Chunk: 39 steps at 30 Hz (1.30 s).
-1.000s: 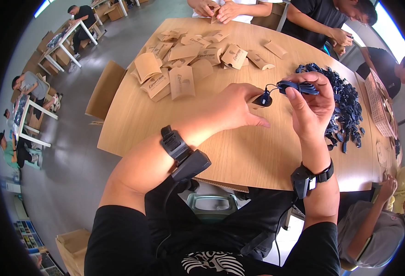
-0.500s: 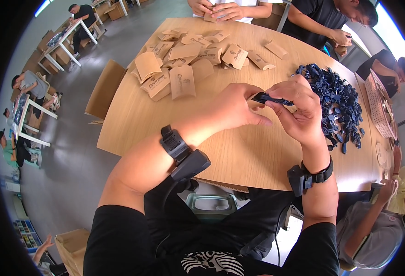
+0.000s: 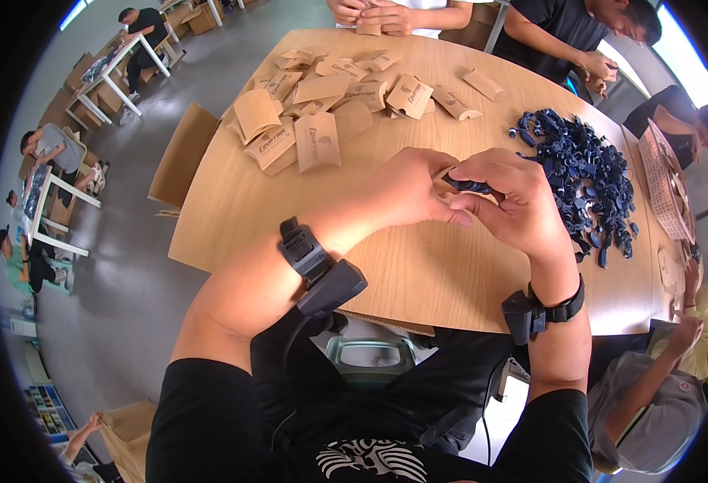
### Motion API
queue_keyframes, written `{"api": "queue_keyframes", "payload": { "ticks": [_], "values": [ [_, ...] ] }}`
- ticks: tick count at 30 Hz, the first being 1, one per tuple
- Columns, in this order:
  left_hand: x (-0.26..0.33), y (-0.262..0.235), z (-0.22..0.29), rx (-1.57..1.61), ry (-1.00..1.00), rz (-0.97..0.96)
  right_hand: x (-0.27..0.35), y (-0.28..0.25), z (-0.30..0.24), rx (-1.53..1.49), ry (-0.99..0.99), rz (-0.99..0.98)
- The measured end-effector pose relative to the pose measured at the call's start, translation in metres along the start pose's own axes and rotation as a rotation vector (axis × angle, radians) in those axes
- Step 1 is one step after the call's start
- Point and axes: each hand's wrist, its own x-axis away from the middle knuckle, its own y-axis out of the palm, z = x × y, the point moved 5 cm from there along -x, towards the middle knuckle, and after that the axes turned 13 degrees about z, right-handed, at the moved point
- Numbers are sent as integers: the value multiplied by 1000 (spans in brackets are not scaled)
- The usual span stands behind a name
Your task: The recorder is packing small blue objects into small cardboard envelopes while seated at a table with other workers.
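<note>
Above the table's middle my hands meet, fingertips close together. My right hand [image 3: 515, 201] pinches a small bundled dark blue item [image 3: 468, 185], whose exact kind I cannot make out. The fingers of my left hand [image 3: 422, 189] are curled round a small brown cardboard pillow box; hardly any of it shows behind the hand. The blue item lies against the box's end; how far inside it is, I cannot tell. To the right of my right hand lies a heap of similar dark blue items [image 3: 591, 181]. Several brown pillow boxes [image 3: 317, 141] are piled at the far left.
The wooden table [image 3: 305, 233] has a curved edge. A pink basket [image 3: 664, 181] stands at its right side, and a cardboard box [image 3: 183, 153] by its left edge. Across the table, a person's hands [image 3: 382, 16] hold a small brown box. Other people sit to the right.
My right hand has shifted slightly left, closer to my left hand, and pushed the dark blue item toward the box. Less of the item shows now. My left arm has hardly moved.
</note>
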Motion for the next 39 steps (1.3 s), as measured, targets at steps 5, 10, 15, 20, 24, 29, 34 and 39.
{"api": "queue_keyframes", "payload": {
  "ticks": [5,10,15,20,24,29,34,39],
  "values": [
    [0,2,-6,122,-117,-24,6,1,9,-67,153,70],
    [-2,2,-6,123,-85,-42,2,-2,11,-26,-7,160],
    [-1,-1,1,138,-86,-66,-1,-1,5,12,-12,155],
    [0,1,4,196,-104,-82,2,-5,17,77,37,240],
    [1,2,-3,202,-107,-81,7,-2,24,-43,230,328],
    [-2,3,-2,177,-44,-88,7,-1,24,-72,110,293],
    [-2,4,-6,330,-110,-58,6,9,22,-189,201,101],
    [-3,6,-22,505,-263,-7,5,10,24,-178,145,20]
  ]
}}
